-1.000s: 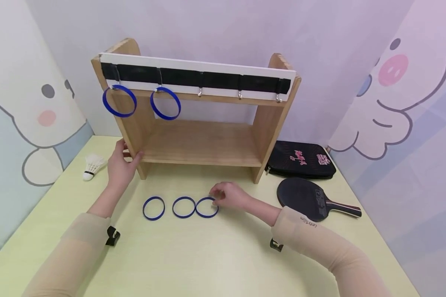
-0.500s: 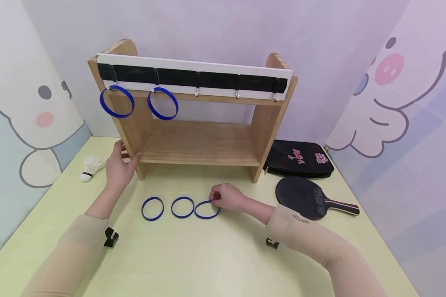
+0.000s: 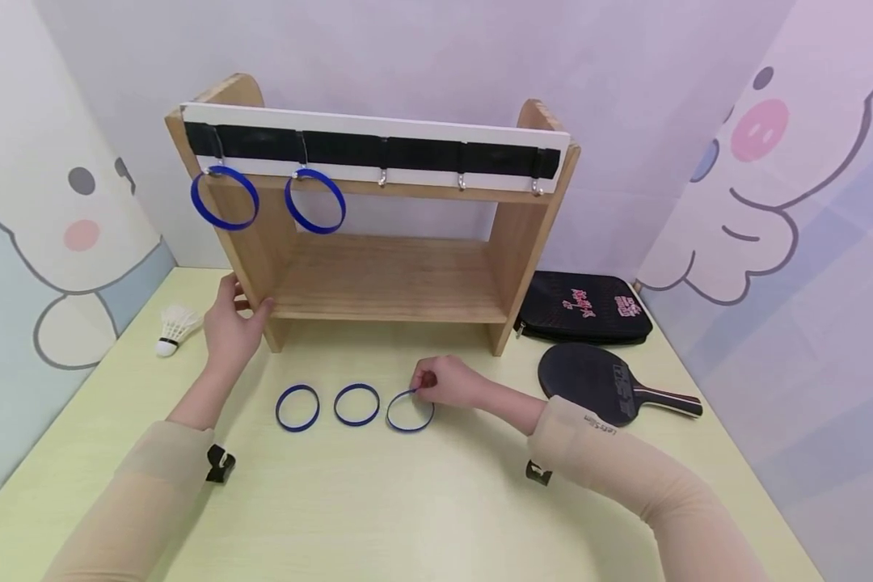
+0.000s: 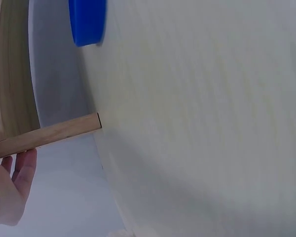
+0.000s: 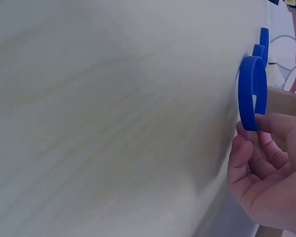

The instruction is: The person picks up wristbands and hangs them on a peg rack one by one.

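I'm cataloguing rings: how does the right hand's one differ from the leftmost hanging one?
The held ring is gripped by the right hand; the hanging ring is on a hook. The held ring is low, near the table; the hanging ring is high on the rack. Both are blue.

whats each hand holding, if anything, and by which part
The right hand pinches the rightmost blue ring by the far side of its band; the left hand grips the wooden rack low on its left side.
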Demonstrator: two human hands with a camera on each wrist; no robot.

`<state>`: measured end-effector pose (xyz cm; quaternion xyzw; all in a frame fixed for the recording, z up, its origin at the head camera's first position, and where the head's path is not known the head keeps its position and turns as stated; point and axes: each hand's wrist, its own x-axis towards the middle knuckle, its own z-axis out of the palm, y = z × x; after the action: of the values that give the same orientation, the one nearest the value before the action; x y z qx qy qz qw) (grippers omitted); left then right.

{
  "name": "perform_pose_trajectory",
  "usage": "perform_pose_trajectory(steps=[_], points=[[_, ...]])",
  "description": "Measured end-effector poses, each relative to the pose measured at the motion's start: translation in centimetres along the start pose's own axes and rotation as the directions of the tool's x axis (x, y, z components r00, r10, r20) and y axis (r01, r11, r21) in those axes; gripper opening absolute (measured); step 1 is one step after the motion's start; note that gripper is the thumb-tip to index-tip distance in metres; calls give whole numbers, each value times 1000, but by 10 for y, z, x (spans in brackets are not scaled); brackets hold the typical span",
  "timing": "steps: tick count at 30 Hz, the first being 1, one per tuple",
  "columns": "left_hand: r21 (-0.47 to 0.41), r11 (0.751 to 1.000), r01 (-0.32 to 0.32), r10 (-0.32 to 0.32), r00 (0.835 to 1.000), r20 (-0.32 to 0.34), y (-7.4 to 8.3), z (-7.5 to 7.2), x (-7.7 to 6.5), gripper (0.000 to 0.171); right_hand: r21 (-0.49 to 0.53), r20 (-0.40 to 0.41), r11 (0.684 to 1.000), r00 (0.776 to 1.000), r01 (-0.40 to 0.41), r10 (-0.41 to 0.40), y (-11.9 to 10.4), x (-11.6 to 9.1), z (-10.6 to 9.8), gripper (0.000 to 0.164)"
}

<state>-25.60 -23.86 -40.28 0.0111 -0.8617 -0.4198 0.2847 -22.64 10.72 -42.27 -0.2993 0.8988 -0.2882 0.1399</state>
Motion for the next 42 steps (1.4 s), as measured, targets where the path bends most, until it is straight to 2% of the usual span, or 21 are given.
perform_pose_trajectory(steps=[9,18,26,35,42], points=[[21,1000,7,-7,1000,-16,2,1,0,49,6,-9,998,998,55,-55,-6,-5,-14,6],[26,1000,6,-6,1000,-17,1,1,-1,47,30,-41,998,998,52,-50,-20,-15,-35,7],[31,999,29,-30,999,16,3,2,0,50,4,-129,992,983,129,-128,-34,-21,-58,8],[25,999,32,-32,999,9,2,1,0,49,46,-226,991,967,129,-116,-53,-29,-86,10],[18,999,28,-29,998,53,2,-3,0,51,115,-337,979,934,166,-118,-68,-37,-109,10]])
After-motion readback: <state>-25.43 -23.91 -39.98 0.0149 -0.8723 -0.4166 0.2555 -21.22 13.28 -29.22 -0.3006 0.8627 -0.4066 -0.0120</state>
